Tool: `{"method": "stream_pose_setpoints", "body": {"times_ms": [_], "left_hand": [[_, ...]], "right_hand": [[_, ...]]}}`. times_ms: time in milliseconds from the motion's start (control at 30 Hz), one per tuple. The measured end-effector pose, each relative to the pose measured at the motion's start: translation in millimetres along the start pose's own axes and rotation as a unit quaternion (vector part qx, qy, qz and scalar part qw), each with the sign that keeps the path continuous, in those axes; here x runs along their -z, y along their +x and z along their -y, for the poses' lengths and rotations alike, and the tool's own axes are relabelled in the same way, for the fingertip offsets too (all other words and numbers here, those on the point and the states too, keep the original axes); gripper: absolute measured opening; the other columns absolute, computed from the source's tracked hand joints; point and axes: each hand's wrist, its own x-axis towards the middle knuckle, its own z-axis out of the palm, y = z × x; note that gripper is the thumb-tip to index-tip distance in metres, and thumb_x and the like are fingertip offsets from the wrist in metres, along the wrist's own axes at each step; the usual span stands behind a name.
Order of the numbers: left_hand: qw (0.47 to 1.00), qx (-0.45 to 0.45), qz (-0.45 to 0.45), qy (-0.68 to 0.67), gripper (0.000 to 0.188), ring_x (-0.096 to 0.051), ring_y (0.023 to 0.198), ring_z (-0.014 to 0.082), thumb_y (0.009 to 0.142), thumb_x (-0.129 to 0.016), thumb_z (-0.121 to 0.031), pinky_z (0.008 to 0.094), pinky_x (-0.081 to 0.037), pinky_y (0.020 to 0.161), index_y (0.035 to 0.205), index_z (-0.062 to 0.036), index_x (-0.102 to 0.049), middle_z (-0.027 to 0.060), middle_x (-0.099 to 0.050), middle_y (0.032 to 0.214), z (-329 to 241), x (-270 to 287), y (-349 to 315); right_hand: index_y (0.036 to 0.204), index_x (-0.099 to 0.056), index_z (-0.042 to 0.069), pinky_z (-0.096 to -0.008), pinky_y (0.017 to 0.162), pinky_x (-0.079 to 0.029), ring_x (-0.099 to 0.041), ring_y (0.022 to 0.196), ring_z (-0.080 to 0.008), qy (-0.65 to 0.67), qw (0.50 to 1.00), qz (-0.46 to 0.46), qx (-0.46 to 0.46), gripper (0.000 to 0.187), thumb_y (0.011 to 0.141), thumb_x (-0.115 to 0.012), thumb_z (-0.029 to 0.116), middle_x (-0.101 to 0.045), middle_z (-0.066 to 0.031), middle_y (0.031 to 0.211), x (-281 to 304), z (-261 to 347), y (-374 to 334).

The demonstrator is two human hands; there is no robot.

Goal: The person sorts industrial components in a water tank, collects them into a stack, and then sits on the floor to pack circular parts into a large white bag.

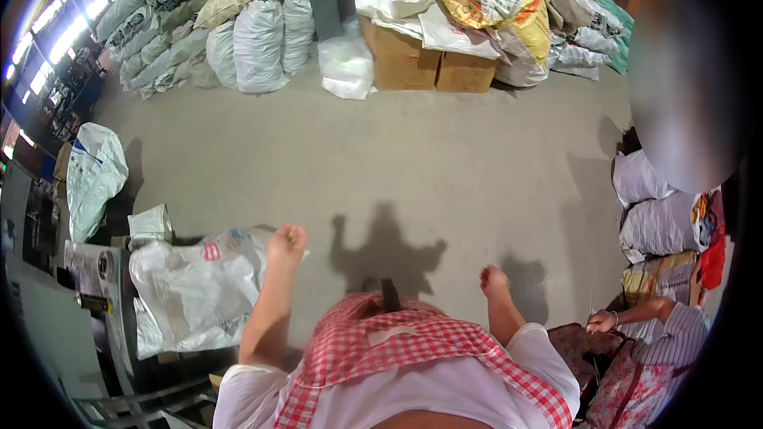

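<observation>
While the head view shows the left hand [287,243] and right hand [493,279] held well apart, perhaps for balance, each grip looks curled into a loose fist; whether anything small is inside, I cannot tell. Beside the left one lies a crumpled white plastic sack [199,282], hiding its support. Filled sacks [258,44] stand packed together, probably propping one another up. A co-worker [675,338] is partly cut off; a blur masks what is above.

the bare left hand [287,243] is raised near a crumpled translucent white plastic sack [199,290]; the bare right hand [493,280] hovers above smooth grey floor [381,151]. bulging pale woven sacks [258,48] flank brown cardboard boxes [401,63].
</observation>
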Motion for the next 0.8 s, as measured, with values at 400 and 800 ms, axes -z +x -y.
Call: {"method": "stream_pose_setpoints", "body": {"times_ms": [400,800], "left_hand": [[0.986,0.061,0.044,0.149,0.007,-0.052,0.063,0.0191,0.086,-0.040,-0.002,0.0290,-0.051,0.060,0.084,-0.0003,-0.046,0.0078,-0.050,0.071,9,-285,227],[0.958,0.085,0.267,0.056,0.030,-0.053,0.072,0.0273,0.083,-0.050,-0.031,0.0428,-0.046,0.069,0.085,-0.0007,-0.050,0.0123,-0.054,0.079,-79,-567,542]], "right_hand": [[0.074,-0.057,0.006,-0.0329,0.035,-0.033,-0.049,0.043,-0.0178,-0.148,0.975,-0.075,-0.147,0.023,0.081,-0.045,0.023,-0.058,-0.0066,0.064,-116,38,87],[0.092,-0.054,0.004,-0.0238,0.063,-0.045,-0.055,0.070,-0.0108,-0.031,0.958,0.138,0.248,0.016,0.087,-0.050,0.019,-0.058,-0.0029,0.078,-473,329,163]]}}
